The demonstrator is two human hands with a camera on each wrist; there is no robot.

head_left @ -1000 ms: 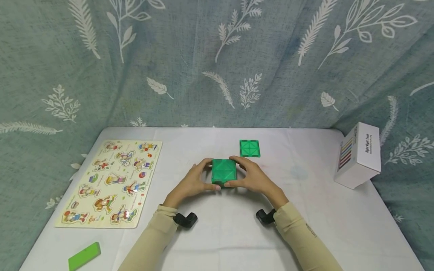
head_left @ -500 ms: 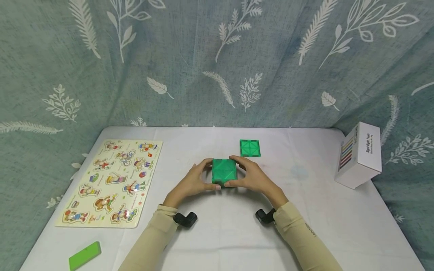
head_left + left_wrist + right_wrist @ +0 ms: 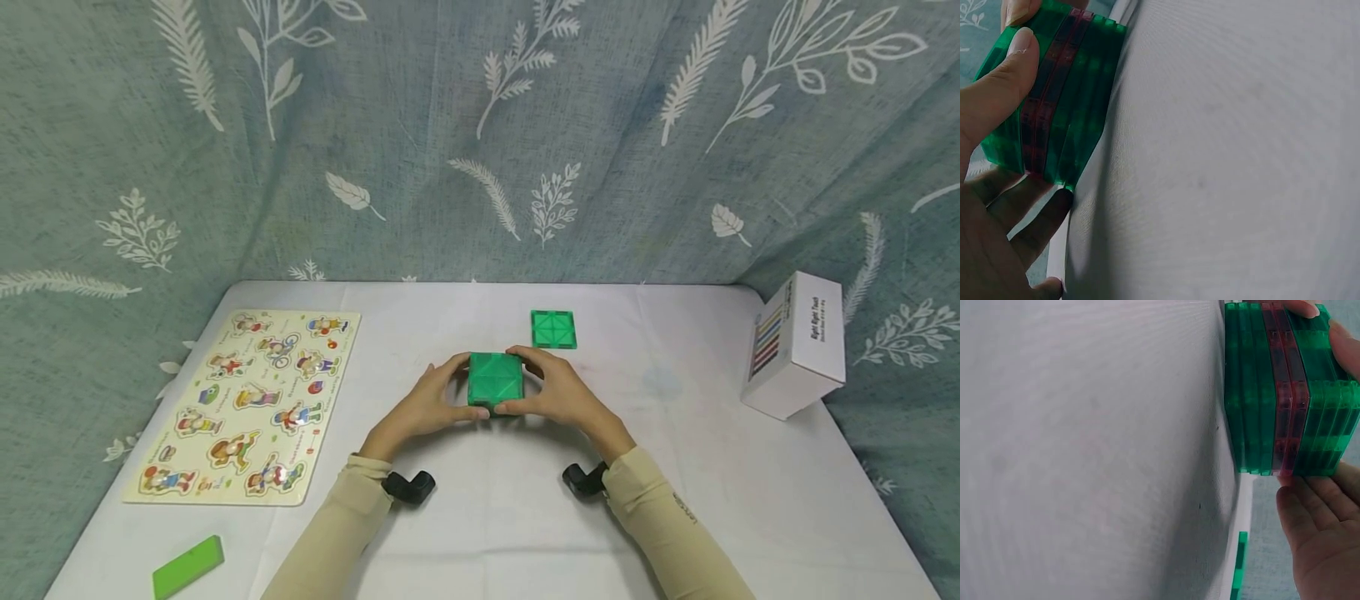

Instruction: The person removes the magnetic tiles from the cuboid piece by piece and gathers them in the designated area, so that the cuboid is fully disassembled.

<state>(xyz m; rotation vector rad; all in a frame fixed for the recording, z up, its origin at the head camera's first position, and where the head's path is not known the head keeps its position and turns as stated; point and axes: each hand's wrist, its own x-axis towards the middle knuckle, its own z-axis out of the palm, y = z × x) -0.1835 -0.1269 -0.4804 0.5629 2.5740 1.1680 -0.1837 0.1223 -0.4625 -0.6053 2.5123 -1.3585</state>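
Note:
A stack of square magnetic tiles (image 3: 496, 379) stands on the white table between both hands. The wrist views show its side: clear green tiles (image 3: 1250, 394) with a band of reddish-pink tiles (image 3: 1289, 400) in the middle. My left hand (image 3: 429, 404) grips the left side, thumb at the near face and fingers round the far corner. From the right, my right hand (image 3: 561, 390) holds it the same way, its thumb close to the left thumb. One single green tile (image 3: 553, 329) lies flat behind the stack, slightly right.
A picture puzzle board (image 3: 243, 408) lies on the left of the table (image 3: 675, 500). Near the front left corner is a light green block (image 3: 187, 567). At the right edge stands a white box (image 3: 797, 346). A patterned curtain (image 3: 420, 125) hangs behind.

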